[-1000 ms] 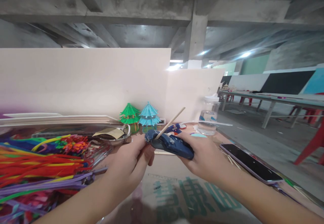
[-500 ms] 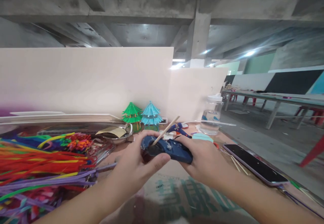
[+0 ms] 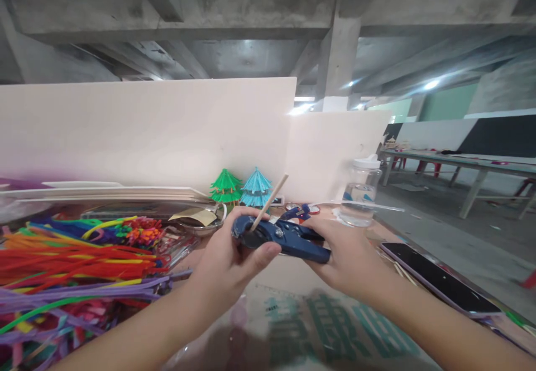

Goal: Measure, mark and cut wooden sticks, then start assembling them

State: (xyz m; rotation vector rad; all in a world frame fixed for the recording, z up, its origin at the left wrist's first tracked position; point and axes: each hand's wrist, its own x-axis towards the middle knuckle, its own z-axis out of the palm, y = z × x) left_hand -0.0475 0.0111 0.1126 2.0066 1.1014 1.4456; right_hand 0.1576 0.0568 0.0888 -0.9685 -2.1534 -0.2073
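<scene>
A dark blue plier-like cutter (image 3: 285, 239) lies across the middle of the view between both hands. My left hand (image 3: 228, 262) grips its rounded head, thumb along the near side and fingers behind. A thin wooden stick (image 3: 270, 202) rises at a slant out of the jaws, its lower end hidden in the head and my left hand. My right hand (image 3: 345, 253) is closed around the two handles, which stand a little apart. Behind the cutter are two small paper-roofed models, one green (image 3: 226, 186) and one blue (image 3: 256, 188).
Bundles of colourful pipe cleaners (image 3: 84, 262) cover the left side. A metal dish (image 3: 205, 227), a blue glue gun (image 3: 299, 212) and a water bottle (image 3: 362, 192) stand farther back. A phone (image 3: 439, 279) lies at right; a white board (image 3: 167, 136) closes the back.
The cutter's handles have spread apart slightly, and my right hand has shifted right with them. The stick leans a bit more upright. The whole scene has slid rightward as the view turned left.
</scene>
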